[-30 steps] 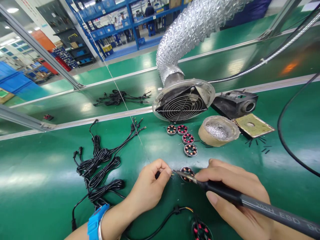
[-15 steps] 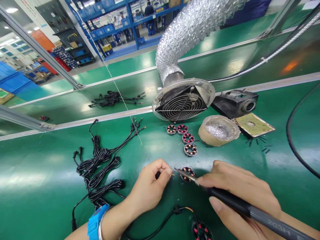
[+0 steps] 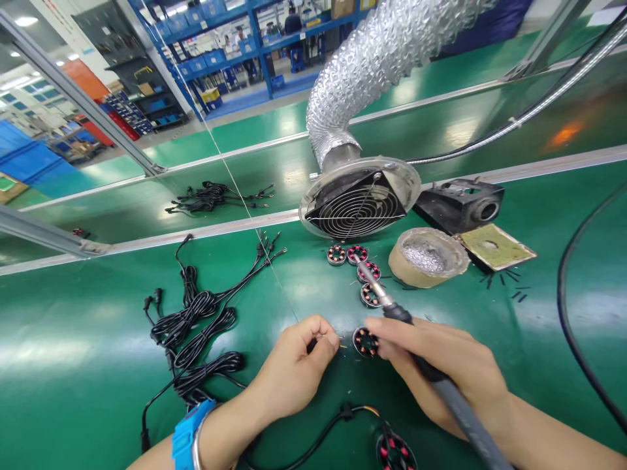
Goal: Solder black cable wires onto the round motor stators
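My right hand (image 3: 445,372) is closed round a soldering iron (image 3: 399,314), its tip pointing up and away over the row of motor stators (image 3: 368,271). My right fingertips overlap the edge of a nearer stator (image 3: 363,341) with copper-coloured windings; whether they touch it I cannot tell. Just left of it, my left hand (image 3: 301,365) pinches a cable end, its thin wire tips (image 3: 342,346) showing beyond the fingers. A fine solder wire (image 3: 279,281) runs down from the upper left to this hand. Most of the held cable is hidden.
Coiled black cables (image 3: 196,320) lie at left. Another stator (image 3: 396,450), joined to a cable, lies at the front edge. Behind are a fume extractor (image 3: 360,205), a round solder-splashed pot (image 3: 426,261), a soldering-iron stand (image 3: 465,202) and a yellowish sponge (image 3: 497,246).
The soldering iron's tip has swung from beside the wire tips up over the stator row. My right hand has shifted left to the nearer stator; my left hand stays almost still.
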Tool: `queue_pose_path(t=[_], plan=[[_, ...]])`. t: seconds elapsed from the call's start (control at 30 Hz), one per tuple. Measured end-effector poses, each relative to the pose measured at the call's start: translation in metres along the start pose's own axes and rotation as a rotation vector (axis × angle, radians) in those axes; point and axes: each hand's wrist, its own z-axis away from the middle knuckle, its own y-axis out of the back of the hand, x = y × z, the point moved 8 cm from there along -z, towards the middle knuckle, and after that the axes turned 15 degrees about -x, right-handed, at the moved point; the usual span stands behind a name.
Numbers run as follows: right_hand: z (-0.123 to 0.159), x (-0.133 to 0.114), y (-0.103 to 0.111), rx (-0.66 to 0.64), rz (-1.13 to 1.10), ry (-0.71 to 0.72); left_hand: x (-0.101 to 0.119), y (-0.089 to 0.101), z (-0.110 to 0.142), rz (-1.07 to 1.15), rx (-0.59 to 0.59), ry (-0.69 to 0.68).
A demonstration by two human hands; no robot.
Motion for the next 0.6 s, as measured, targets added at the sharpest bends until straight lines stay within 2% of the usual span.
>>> queue_pose_path(t=[0.2,0.37,0.6], plan=[[-0.01,-0.001,-0.026,-0.09,0.029,0.096,0.007,-0.004,0.003,-0.055,-0.073,-0.072],[-0.009,-0.002,-0.023,-0.089,0.029,0.07,0.015,-0.002,0.007,-0.183,-0.063,-0.076],[-0.004,-0.001,-0.028,-0.103,-0.01,0.061,0.006,-0.007,0.0,0.094,-0.093,-0.064]])
